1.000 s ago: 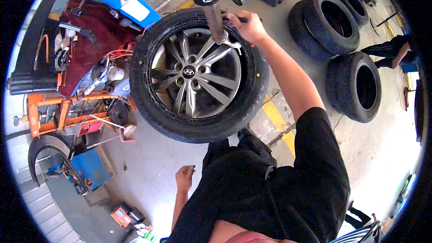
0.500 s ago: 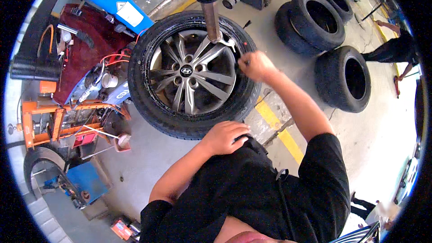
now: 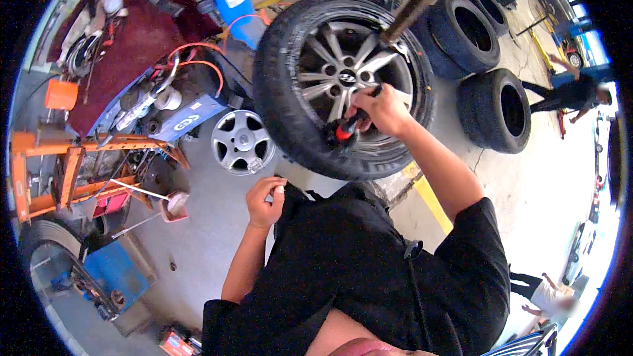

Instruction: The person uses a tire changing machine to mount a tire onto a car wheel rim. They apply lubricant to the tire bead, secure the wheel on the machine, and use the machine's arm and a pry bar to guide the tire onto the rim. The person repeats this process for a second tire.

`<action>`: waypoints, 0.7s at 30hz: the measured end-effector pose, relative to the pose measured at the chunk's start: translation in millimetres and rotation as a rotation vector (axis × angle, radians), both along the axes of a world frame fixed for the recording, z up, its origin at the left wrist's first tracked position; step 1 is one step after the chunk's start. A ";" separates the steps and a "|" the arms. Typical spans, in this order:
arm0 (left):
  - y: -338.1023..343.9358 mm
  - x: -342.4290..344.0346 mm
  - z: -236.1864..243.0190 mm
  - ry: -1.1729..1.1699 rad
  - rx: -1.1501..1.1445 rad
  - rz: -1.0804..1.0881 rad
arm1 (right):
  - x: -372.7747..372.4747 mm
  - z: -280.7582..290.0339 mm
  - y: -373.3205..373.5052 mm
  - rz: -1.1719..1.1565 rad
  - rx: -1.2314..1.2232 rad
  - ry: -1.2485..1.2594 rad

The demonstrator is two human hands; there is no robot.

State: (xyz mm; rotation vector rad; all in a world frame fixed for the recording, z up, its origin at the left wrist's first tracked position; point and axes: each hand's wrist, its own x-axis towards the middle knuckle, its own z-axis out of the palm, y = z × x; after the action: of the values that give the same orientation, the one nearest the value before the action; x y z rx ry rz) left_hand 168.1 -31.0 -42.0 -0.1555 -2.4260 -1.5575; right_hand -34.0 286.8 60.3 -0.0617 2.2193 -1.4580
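Note:
A tyre (image 3: 283, 111) on a grey spoked alloy rim (image 3: 359, 57) lies under a dark machine column (image 3: 409, 13), whose head meets the rim's upper right. My right hand (image 3: 383, 107) is closed on a black-and-red tool (image 3: 345, 130) over the lower part of the rim; motion smears the tool's outline. My left hand (image 3: 266, 202) is held near my black shirt, below and left of the wheel, fingers curled with the tips together; what is in them, if anything, is too small to make out.
Loose tyres (image 3: 494, 112) stand at right, near a co-worker (image 3: 577, 95); another person (image 3: 547, 296) is lower right. A silver rim (image 3: 242, 142) lies left of the wheel. An orange frame (image 3: 70, 178), maroon cloth (image 3: 112, 59), hoses and a blue bin (image 3: 231, 0) fill the left.
My right hand has moved from the tyre's upper right down to the lower rim. My left hand rose, then shifted left. The view has turned, bringing the silver rim into sight.

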 end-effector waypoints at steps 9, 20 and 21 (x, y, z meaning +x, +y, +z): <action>-187.3 127.7 -127.3 -0.670 -0.161 0.274 | -158.4 4.1 -101.2 -0.770 -0.336 0.154; -279.4 226.8 -212.6 -0.832 -0.196 0.364 | -86.6 112.6 -330.1 -0.058 -0.201 0.794; -281.5 234.4 -221.7 -0.805 -0.172 0.380 | -83.3 121.0 -382.5 0.062 -0.323 0.752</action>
State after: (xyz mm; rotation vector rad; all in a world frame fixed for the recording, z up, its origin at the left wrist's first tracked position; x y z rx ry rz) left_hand 402.5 -312.4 -263.7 1.0280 -2.8972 -1.3910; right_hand -117.3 -95.7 181.2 -0.9092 2.4479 -1.9667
